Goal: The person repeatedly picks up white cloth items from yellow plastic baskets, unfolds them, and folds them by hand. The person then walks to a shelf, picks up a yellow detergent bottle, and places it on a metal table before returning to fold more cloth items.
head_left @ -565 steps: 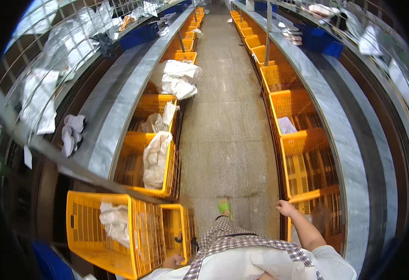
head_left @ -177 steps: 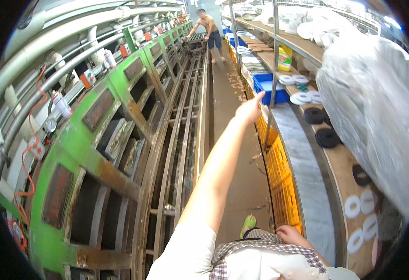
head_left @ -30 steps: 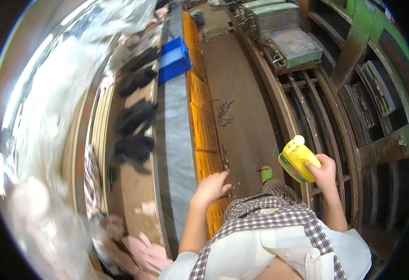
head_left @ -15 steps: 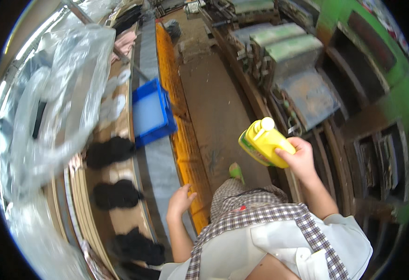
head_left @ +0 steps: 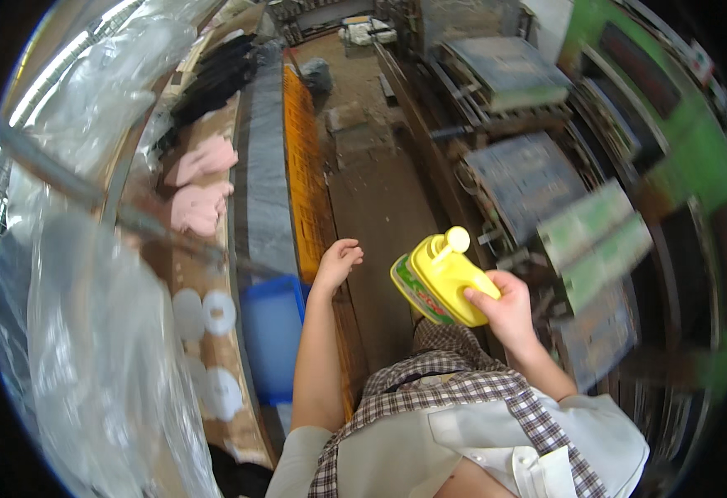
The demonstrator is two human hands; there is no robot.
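My right hand (head_left: 509, 314) grips a yellow plastic jug (head_left: 440, 280) by its moulded handle. The jug has a pump-like yellow cap and a green label, and it tilts up to the left in front of my body. My left hand (head_left: 340, 264) is raised to the left of it, holding nothing, with its fingers loosely bent and partly apart. Beside that forearm sits a blue plastic bin (head_left: 270, 340) with a pale, milky content, on the grey-covered bench edge.
Pink gloves (head_left: 202, 184), dark gloves (head_left: 218, 75) and white discs (head_left: 219, 312) lie along the left bench. Clear plastic sheeting (head_left: 90, 332) hangs there. An orange panel (head_left: 300, 158) edges the walkway (head_left: 384, 207). Heavy press machinery (head_left: 521, 178) lines the right.
I have moved forward along the walkway; the blue bin and benches have shifted nearer. My left hand has risen away from the orange panel. The jug stays in my right hand, slightly lower.
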